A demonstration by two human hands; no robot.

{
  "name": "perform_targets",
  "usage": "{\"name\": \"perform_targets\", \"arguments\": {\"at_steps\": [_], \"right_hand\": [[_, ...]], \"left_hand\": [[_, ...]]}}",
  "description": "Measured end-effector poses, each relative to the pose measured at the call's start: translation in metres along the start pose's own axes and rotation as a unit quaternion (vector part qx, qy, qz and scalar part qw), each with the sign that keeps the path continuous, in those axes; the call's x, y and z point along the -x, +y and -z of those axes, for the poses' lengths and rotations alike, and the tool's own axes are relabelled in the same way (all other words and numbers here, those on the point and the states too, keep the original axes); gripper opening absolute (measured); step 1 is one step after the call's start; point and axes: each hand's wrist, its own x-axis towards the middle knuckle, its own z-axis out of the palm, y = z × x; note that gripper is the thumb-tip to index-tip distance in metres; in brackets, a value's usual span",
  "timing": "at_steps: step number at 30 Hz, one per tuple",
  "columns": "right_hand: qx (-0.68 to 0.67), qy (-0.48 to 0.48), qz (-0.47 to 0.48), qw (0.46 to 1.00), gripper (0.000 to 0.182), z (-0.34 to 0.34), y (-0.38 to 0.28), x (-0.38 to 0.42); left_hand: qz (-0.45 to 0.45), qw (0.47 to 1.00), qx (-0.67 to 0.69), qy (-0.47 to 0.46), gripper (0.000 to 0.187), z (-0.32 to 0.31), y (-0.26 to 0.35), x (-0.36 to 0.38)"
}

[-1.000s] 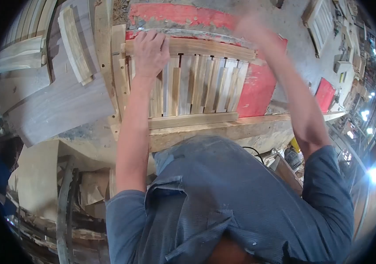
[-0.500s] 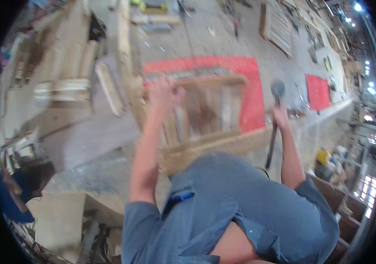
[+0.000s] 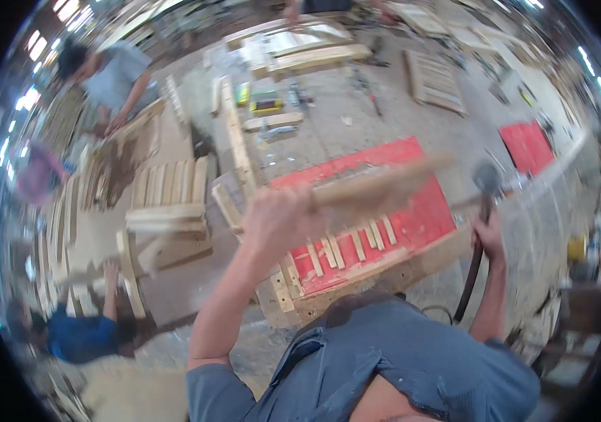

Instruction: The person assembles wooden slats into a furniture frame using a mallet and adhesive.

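The left hand is closed around one end of a wooden piece, raised and slanting over the red sheet near the surface's near edge. Blur hides whether this piece is a lone rail or a frame seen edge-on. The right hand is wrapped around the dark handle of a mallet, its head up, just off the sheet's right side and well apart from the wood. Several slats lie spaced out on the sheet, toward the surface's near edge, touched by neither hand.

The step in hand appears to be lifting or turning the wooden piece, with the mallet held aside rather than striking. From this pose, handling calls for a firm left grip, as the far end has no visible support, and clearance above the slats
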Motion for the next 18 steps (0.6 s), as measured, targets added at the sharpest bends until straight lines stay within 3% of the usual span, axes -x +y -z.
{"name": "perform_targets", "arguments": {"at_steps": [1, 2, 3, 4, 5, 6, 7, 9, 11, 13, 15, 18], "right_hand": [[0.056, 0.001, 0.062, 0.996, 0.060, 0.007, -0.013, -0.013], [0.202, 0.060, 0.184, 0.960, 0.069, 0.014, -0.015, -0.030], [0.268, 0.123, 0.329, 0.897, 0.061, 0.015, -0.038, -0.036], [0.140, 0.018, 0.117, 0.983, 0.051, 0.008, -0.143, -0.001], [0.099, 0.056, 0.154, 0.982, 0.049, 0.023, -0.192, -0.007], [0.072, 0.099, 0.196, 0.973, 0.048, 0.044, -0.229, -0.010], [0.043, 0.141, 0.250, 0.957, 0.046, 0.070, -0.274, -0.011], [0.019, 0.183, 0.352, 0.918, 0.042, 0.108, -0.351, -0.016], [0.008, 0.190, 0.403, 0.895, 0.038, 0.111, -0.382, -0.034], [0.014, 0.185, 0.406, 0.895, 0.035, 0.095, -0.376, -0.066], [0.061, 0.136, 0.343, 0.927, 0.031, 0.049, -0.312, -0.116], [0.154, -0.093, 0.022, 0.983, 0.026, -0.089, -0.097, -0.152]], "left_hand": [[0.014, 1.000, 0.008, 0.012, 0.046, 0.001, 0.000, -0.016], [0.028, 0.999, 0.017, 0.022, 0.047, -0.003, 0.001, -0.036], [0.016, 0.999, 0.002, 0.039, 0.048, -0.025, -0.006, -0.057], [0.010, 0.998, -0.014, 0.060, 0.049, -0.057, -0.015, -0.078], [-0.010, 0.998, -0.013, 0.058, 0.049, -0.085, -0.018, -0.093], [0.046, 0.998, -0.021, 0.042, 0.049, -0.110, -0.022, -0.103], [0.104, 0.994, -0.030, 0.031, 0.050, -0.119, -0.025, -0.114], [0.105, 0.994, -0.022, 0.025, 0.050, -0.119, -0.031, -0.126], [0.130, 0.991, -0.009, 0.010, 0.049, -0.124, -0.031, -0.122], [0.132, 0.991, -0.010, 0.023, 0.050, -0.122, -0.024, -0.118], [0.144, 0.989, -0.019, 0.017, 0.051, -0.120, -0.020, -0.120], [0.153, 0.988, -0.026, 0.003, 0.053, -0.123, -0.015, -0.111]]}}
